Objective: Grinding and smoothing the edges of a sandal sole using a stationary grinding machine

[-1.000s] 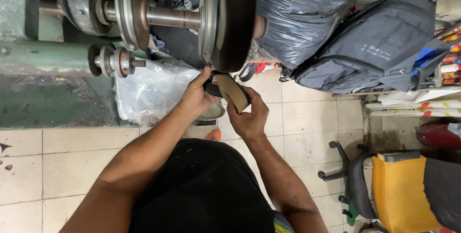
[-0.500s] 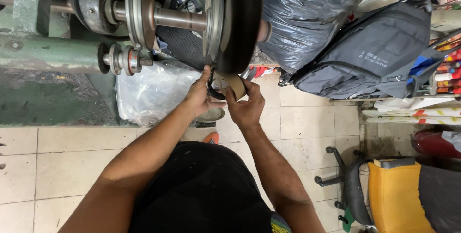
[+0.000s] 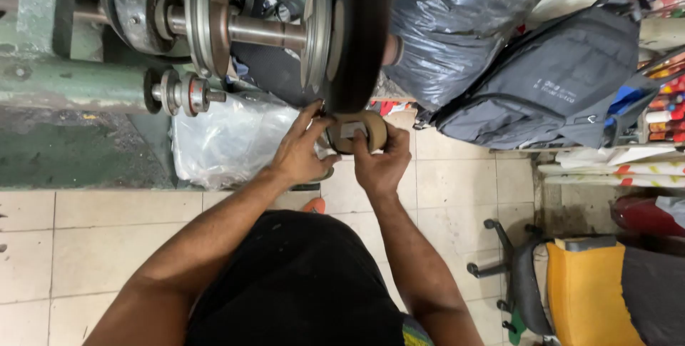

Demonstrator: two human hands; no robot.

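Tan shoe sole [image 3: 355,132], a flat, rounded piece with a pale patch on its upper face, sits just below the lower rim of the big dark grinding wheel [image 3: 354,39], its top edge right at the wheel. The left hand [image 3: 300,153] pinches the sole's left edge between thumb and fingertips; the right hand [image 3: 382,164] clasps it from below and from the right, thumb laid across the face. Both hands are closed on it, close together.

It looks light and fairly stiff, with a little flex, and probably dusty rather than slippery. Holding it by the two side edges, fingers kept back from the wheel, seems the safest hold, since any slip would bring fingertips to the rim.

Left of the wheel runs a steel shaft with pulleys [image 3: 214,28] on a green machine frame [image 3: 64,82]. Below that lies a clear plastic bag [image 3: 228,139]. Right of the wheel rest a black rubbish bag [image 3: 457,25] and a grey backpack [image 3: 549,82]; farther down to the right stands a yellow chair [image 3: 585,296] on the tiled floor [image 3: 464,182].
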